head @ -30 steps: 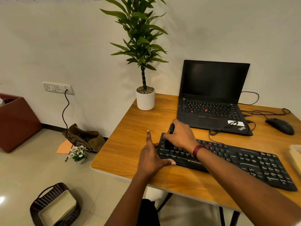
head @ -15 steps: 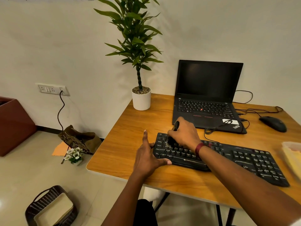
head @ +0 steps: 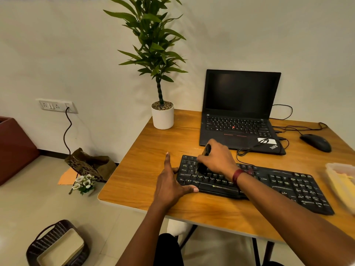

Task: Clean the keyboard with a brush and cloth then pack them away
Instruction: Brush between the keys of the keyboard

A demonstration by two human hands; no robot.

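A black keyboard [head: 278,185] lies across the wooden desk [head: 146,169]. My right hand [head: 219,160] grips a black brush [head: 203,162], its bristles down on the keys at the keyboard's left part. My left hand [head: 171,185] braces the keyboard's left end, thumb along the front edge, index finger pointing up, the other fingers at the side. A yellow cloth [head: 343,187] lies in a clear box at the right edge of the view.
An open black laptop [head: 240,112] stands behind the keyboard, cables and a black mouse [head: 316,142] to its right. A potted plant [head: 162,116] sits at the desk's back left corner. On the floor are a dark basket [head: 55,244], a bag [head: 90,164] and small flowers [head: 83,183].
The brush in my right hand has swept a little right and toward me over the left keys. My left hand stays on the keyboard's end. The camera has turned slightly left.
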